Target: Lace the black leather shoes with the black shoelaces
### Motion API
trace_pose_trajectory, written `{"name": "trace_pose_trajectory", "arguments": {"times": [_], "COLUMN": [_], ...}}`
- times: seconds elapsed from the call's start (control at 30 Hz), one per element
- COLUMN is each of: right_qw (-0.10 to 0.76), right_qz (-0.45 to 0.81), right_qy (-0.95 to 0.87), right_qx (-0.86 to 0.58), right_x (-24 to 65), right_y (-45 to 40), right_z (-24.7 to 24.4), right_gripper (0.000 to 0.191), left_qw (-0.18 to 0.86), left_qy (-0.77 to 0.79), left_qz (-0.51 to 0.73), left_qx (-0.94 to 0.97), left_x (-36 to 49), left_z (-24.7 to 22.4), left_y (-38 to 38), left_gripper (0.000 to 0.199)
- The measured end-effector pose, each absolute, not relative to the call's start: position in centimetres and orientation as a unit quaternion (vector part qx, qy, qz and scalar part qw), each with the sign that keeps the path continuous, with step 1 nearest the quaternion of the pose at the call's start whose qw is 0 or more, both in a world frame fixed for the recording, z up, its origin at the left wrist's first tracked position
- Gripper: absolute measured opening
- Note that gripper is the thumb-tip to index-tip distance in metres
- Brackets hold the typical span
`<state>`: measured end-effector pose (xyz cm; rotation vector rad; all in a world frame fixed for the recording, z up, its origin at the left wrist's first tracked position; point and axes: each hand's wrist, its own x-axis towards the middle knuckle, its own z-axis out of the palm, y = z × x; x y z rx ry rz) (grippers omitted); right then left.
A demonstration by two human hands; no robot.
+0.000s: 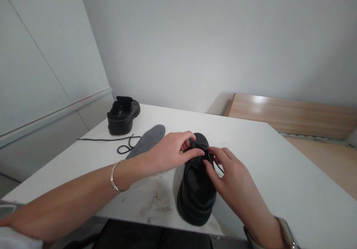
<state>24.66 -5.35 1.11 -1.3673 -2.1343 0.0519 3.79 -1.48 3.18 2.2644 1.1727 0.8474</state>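
A black lace-up shoe (196, 193) stands on the table with its toe pointing away from me and its heel near the front edge. My left hand (177, 150) comes across from the left, fingers curled and thumb over the lacing area, closed on the black shoelace (197, 144). On the opposite side, my right hand (230, 172) pinches at the lace by the eyelets, and a loose strand hangs below its fingers. The fingers partly cover the tongue and eyelets, so the exact grip is hard to see.
A second black shoe (120, 120), its tongue raised, stands at the table's back left. Nearby lie a grey insole (147, 141) and a loose black lace (97, 140). Brown smudges (158, 200) mark the white table (259, 159). Behind it are a wall and a wooden board (279, 109).
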Motion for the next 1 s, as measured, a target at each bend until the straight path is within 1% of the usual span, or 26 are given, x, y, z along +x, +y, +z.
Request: {"name": "trace_pose_trajectory", "arguments": {"times": [0.03, 0.07, 0.13, 0.17, 0.27, 0.37, 0.47, 0.6, 0.67, 0.73, 0.77, 0.83, 0.93, 1.0], "right_qw": [0.281, 0.263, 0.222, 0.201, 0.147, 0.118, 0.107, 0.098, 0.107, 0.153, 0.197, 0.319, 0.511, 0.608], "right_qz": [0.006, -0.009, -0.049, -0.069, -0.129, -0.193, -0.221, -0.2, -0.189, -0.164, -0.138, -0.06, 0.07, 0.119], "right_qy": [-0.807, -0.808, -0.808, -0.806, -0.803, -0.793, -0.782, -0.782, -0.783, -0.786, -0.786, -0.779, -0.736, -0.698], "right_qx": [-0.52, -0.527, -0.544, -0.552, -0.564, -0.566, -0.572, -0.582, -0.582, -0.576, -0.569, -0.537, -0.439, -0.36], "right_x": [24.5, 24.2, 23.7, 23.4, 22.5, 21.7, 20.9, 20.6, 20.7, 21.0, 21.1, 21.3, 21.1, 20.6], "right_y": [-5.3, -5.3, -5.4, -5.4, -5.5, -5.5, -5.3, -4.8, -4.6, -4.3, -4.2, -4.2, -4.8, -5.6], "right_z": [1.2, 1.3, 1.5, 1.7, 2.0, 2.3, 2.7, 3.0, 3.0, 3.0, 3.2, 3.7, 5.5, 7.3], "right_gripper": [0.024, 0.025, 0.027, 0.026, 0.023, 0.026, 0.029, 0.029, 0.028, 0.025, 0.024, 0.019, 0.009, 0.005], "left_qw": [0.201, 0.169, 0.113, 0.094, 0.039, -0.012, -0.026, -0.017, -0.02, -0.027, -0.023, 0.014, 0.097, 0.12], "left_qy": [0.424, 0.424, 0.432, 0.436, 0.441, 0.444, 0.451, 0.469, 0.471, 0.46, 0.449, 0.415, 0.354, 0.32], "left_qz": [0.29, 0.268, 0.223, 0.198, 0.119, 0.059, 0.024, 0.008, 0.015, 0.058, 0.101, 0.231, 0.457, 0.558], "left_qx": [0.834, 0.848, 0.867, 0.873, 0.889, 0.894, 0.892, 0.883, 0.882, 0.885, 0.888, 0.88, 0.81, 0.756], "left_x": [4.0, 4.2, 4.7, 4.9, 5.8, 6.8, 7.8, 8.4, 8.3, 7.9, 7.7, 7.0, 6.1, 5.8], "left_z": [3.5, 3.8, 4.3, 4.5, 5.2, 5.8, 6.3, 6.5, 6.4, 6.4, 6.6, 7.4, 9.7, 11.3], "left_y": [-1.6, -1.7, -1.8, -1.8, -1.6, -1.4, -1.3, -1.2, -1.1, -1.0, -1.0, -1.3, -2.5, -3.6], "left_gripper": [0.034, 0.032, 0.02, 0.018, 0.019, 0.017, 0.016, 0.022, 0.022, 0.018, 0.014, 0.008, 0.006, 0.004]}}
